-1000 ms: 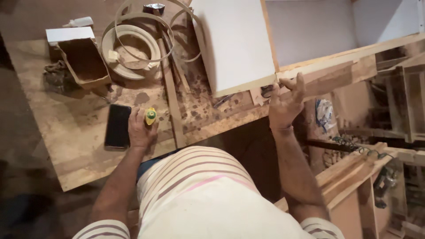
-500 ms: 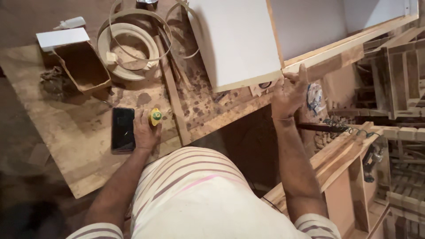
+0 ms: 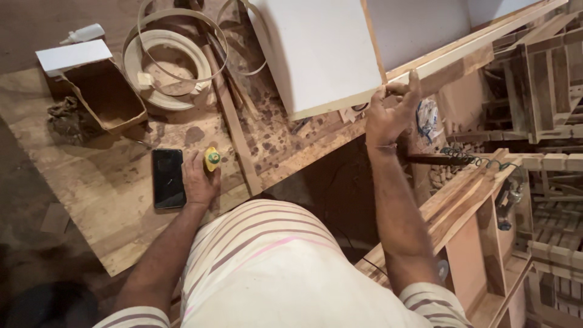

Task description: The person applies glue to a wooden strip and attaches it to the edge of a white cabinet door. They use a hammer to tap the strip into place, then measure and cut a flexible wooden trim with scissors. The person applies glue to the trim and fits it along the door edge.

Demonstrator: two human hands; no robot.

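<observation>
- The left hand (image 3: pixel 199 182) rests on the wooden tabletop (image 3: pixel 109 200) near its front edge, fingers curled around a small yellow bottle with a green cap (image 3: pixel 212 159), which stands upright in the grip.
- A black phone (image 3: pixel 168 178) lies flat just beside that hand, on its outer side, screen dark.
- The right hand (image 3: pixel 388 118) is raised at the lower corner of a white panel (image 3: pixel 322 51), fingers closed on the panel's wooden edge, thumb up along it.
- The panel lies tilted over the far right corner of the tabletop.
- Towards the far left corner sits an open brown cardboard box (image 3: pixel 103 97) with a white flap.
- Beside the box lies a coil of pale edge banding (image 3: pixel 170 67).
</observation>
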